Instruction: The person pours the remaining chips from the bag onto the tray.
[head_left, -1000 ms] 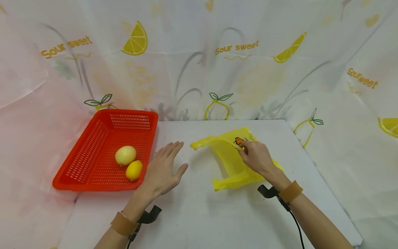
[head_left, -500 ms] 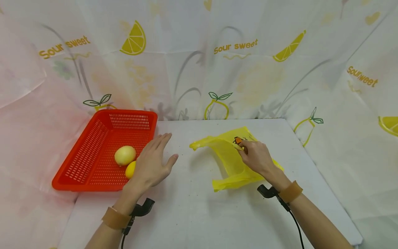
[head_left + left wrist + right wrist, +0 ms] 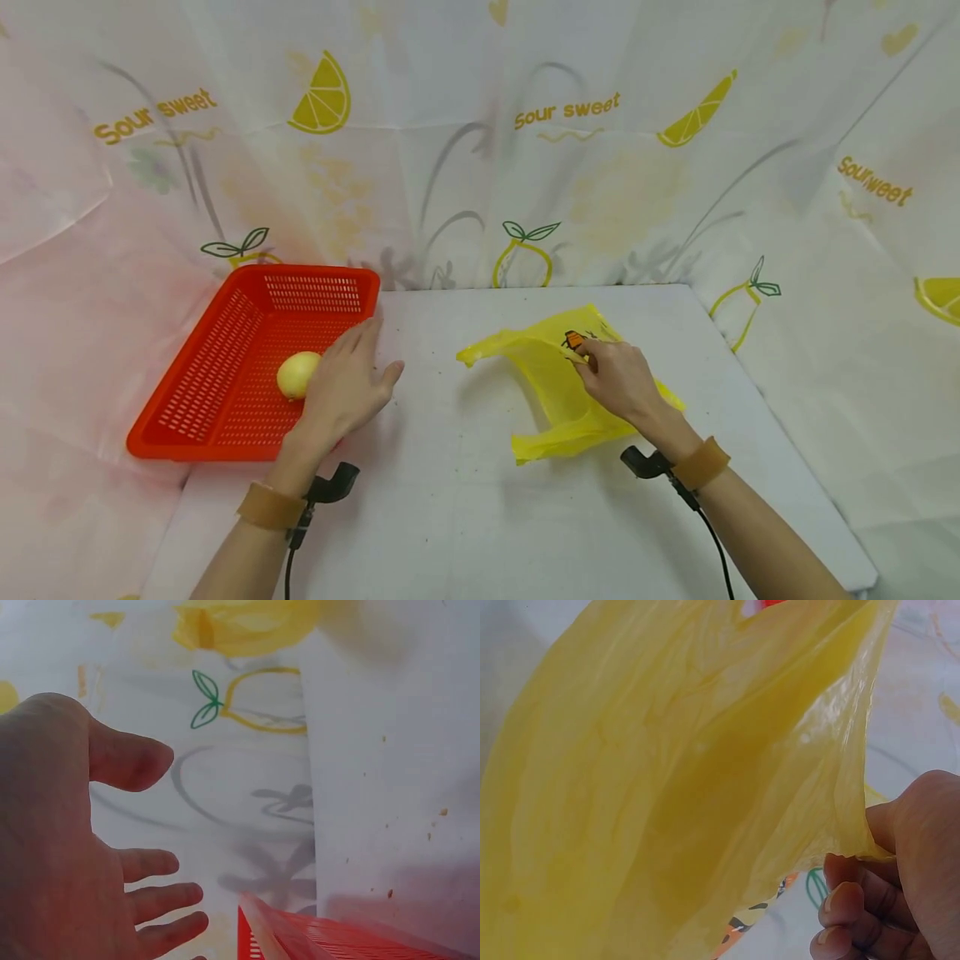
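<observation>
Left hand point(image 3: 341, 387): shifted left, toward the basket point(image 3: 225, 452), my grip released.
Right hand point(image 3: 621, 382): my grip pinches the yellow bag point(image 3: 558, 387).
Fruit point(image 3: 296, 377): inside basket.

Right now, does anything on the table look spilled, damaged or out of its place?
Brown specks lie scattered on the white table beside the basket; they look odd on a plain surface, perhaps crumbs or dirt. The bag shows no clear tear.
</observation>
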Tool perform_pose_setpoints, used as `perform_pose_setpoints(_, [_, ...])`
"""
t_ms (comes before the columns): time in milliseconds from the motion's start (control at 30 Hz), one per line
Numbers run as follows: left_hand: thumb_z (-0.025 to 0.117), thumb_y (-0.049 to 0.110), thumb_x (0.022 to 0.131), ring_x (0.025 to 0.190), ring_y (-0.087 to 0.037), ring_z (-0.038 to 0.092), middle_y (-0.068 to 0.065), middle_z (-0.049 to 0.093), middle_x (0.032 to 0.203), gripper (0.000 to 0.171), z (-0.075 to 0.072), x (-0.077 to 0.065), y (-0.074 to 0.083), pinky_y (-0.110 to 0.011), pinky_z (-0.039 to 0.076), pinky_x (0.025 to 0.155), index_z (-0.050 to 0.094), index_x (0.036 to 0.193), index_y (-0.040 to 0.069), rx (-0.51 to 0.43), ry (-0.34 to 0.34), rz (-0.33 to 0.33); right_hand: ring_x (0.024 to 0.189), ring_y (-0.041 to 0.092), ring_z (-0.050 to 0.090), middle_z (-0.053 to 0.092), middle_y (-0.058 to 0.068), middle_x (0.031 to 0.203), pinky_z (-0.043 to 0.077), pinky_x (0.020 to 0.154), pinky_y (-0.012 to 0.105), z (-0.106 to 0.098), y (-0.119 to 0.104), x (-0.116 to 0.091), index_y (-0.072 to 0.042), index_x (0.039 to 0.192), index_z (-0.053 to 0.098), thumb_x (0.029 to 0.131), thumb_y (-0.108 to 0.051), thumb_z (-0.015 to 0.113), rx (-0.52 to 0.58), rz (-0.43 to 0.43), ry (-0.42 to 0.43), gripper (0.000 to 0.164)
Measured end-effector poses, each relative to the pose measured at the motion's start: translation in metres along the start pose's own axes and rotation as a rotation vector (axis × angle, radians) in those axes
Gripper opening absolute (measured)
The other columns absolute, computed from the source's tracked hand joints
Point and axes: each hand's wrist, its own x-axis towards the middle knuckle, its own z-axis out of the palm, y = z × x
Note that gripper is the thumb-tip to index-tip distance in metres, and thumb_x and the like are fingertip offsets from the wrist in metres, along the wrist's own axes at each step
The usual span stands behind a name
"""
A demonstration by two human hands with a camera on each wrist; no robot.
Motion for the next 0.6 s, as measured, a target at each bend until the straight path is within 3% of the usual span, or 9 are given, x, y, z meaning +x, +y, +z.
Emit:
perform_pose_setpoints(233, [0.061, 0.037, 0.089, 0.133, -0.045, 0.034, -0.025, 0.032, 0.149, 0.079, 0.011, 0.004, -0.014, -0.061, 0.025, 0.108, 0.025, 0.148, -0.001, 0.002, -0.03, -0.09, 0.043, 0.007, 0.036, 0.049, -0.004, 0.055, 0.036, 0.042, 0.024, 0.0, 0.0, -0.001, -0.006, 0.089, 0.071, 0.084, -0.014, 0.07, -0.003, 0.03, -0.014, 0.01])
perform_pose_setpoints(600, [0.057, 0.031, 0.093, 0.132, -0.048, 0.033, -0.029, 0.027, 0.15, 0.08, 0.021, 0.006, -0.023, -0.062, 0.026, 0.106, 0.014, 0.15, -0.004, -0.032, -0.101, -0.136, 0.044, 0.007, 0.037, 0.053, -0.002, 0.057, 0.035, 0.043, 0.024, 0.0, 0.002, 0.0, -0.003, 0.092, 0.071, 0.084, -0.012, 0.068, 0.014, -0.004, 0.008, 0.012])
